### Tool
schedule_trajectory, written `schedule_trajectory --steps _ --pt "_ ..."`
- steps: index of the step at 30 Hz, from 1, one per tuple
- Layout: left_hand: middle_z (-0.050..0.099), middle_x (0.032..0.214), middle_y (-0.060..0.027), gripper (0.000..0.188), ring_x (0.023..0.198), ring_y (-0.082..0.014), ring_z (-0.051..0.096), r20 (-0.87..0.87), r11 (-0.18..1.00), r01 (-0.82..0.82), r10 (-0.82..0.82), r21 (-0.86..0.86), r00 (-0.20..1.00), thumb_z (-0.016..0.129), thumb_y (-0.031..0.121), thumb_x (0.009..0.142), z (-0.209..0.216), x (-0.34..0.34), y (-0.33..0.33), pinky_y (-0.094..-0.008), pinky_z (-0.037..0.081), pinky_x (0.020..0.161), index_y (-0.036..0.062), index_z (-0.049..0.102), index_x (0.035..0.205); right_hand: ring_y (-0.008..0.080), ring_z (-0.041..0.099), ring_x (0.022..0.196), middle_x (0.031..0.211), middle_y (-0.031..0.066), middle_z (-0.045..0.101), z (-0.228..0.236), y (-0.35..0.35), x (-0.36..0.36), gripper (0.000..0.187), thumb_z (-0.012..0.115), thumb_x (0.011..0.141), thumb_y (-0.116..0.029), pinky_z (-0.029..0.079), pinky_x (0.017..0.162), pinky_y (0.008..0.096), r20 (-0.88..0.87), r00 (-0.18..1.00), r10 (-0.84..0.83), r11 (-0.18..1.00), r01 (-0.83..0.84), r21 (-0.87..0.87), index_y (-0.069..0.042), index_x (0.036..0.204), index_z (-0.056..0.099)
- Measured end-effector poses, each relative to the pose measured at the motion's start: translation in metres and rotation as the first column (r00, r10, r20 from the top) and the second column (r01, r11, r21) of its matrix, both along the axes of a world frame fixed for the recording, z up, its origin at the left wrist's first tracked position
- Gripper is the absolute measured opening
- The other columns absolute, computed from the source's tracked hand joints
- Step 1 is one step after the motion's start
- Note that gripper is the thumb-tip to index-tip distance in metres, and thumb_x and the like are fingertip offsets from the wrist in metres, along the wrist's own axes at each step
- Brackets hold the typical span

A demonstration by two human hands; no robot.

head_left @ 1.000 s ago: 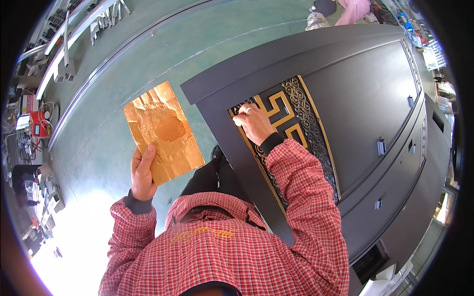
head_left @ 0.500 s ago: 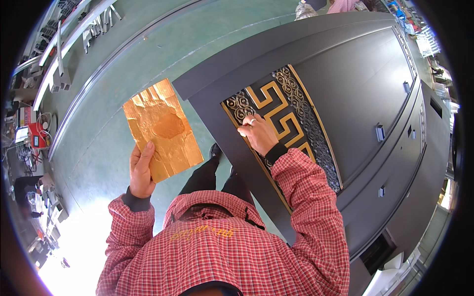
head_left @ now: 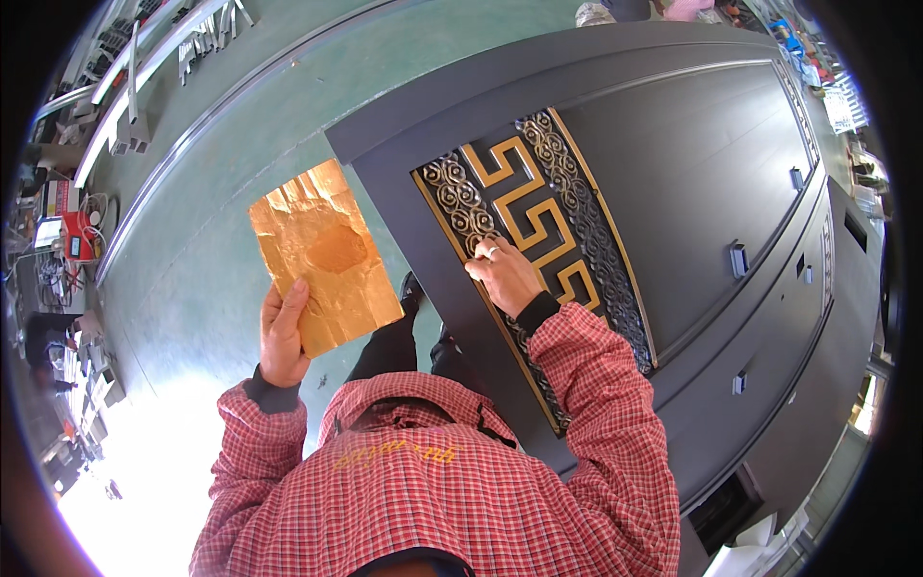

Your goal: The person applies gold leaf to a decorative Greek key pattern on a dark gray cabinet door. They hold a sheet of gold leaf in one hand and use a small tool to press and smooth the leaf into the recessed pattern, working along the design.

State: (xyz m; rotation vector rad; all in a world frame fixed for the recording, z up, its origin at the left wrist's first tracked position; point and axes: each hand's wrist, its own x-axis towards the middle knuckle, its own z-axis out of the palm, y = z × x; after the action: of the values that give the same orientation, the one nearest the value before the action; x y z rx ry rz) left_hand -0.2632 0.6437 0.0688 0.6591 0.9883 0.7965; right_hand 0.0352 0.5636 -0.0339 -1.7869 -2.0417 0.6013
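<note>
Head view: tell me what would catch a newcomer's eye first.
The bright gold sheet in the left hand, left of centre, stands out against the green floor. Next comes the gold zigzag pattern on the dark panel to the right, with the right hand at the carved strip beside it.

Over here, one camera rides on the worker's head, looking steeply down through a wide fisheye: the checked jacket (head_left: 413, 481) sits closest along the lower edge, left hand (head_left: 283, 335) and right hand (head_left: 504, 276) farther out, green floor (head_left: 192, 288) beyond.
</note>
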Motion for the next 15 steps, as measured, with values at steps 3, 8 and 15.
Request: schedule_trajectory --steps 3,8,15 --pt "0.058 0.119 -0.0102 0.032 0.103 -0.0187 0.06 0.025 1.0 -0.003 0.003 -0.014 1.0 0.046 0.016 0.098 -0.001 0.008 -0.011 -0.0323 0.051 0.087 0.0013 0.045 0.126 0.0241 0.056 0.091 0.089 0.0068 0.058 0.005 -0.01 0.008 0.008 0.06 0.077 -0.003 0.047 0.076 0.0365 -0.016 0.999 -0.031 0.999 0.031 -0.007 -0.007 0.08 0.066" --pt "0.058 0.118 -0.0092 0.032 0.103 -0.0171 0.06 0.058 0.998 0.048 -0.045 -0.043 0.997 0.047 0.016 0.098 -0.005 0.024 -0.023 -0.0307 0.051 0.086 0.0004 0.046 0.126 0.0293 0.059 0.084 0.092 0.0121 0.062 0.043 -0.019 0.026 0.027 0.066 0.075 -0.001 0.048 0.069 0.0383 -0.216 0.941 -0.26 0.947 0.292 0.135 -0.006 0.101 0.062" --pt "0.059 0.119 -0.0092 0.032 0.104 -0.0169 0.06 0.142 0.992 0.127 -0.124 -0.014 0.982 0.048 0.017 0.097 -0.032 0.052 -0.032 -0.0315 0.05 0.088 0.0003 0.046 0.125 0.0225 0.059 0.076 0.087 0.0073 0.059 0.135 -0.001 -0.001 0.031 0.07 0.067 0.003 0.048 0.063 0.0302 -0.353 0.918 -0.179 0.905 0.294 0.306 -0.007 0.096 0.067"
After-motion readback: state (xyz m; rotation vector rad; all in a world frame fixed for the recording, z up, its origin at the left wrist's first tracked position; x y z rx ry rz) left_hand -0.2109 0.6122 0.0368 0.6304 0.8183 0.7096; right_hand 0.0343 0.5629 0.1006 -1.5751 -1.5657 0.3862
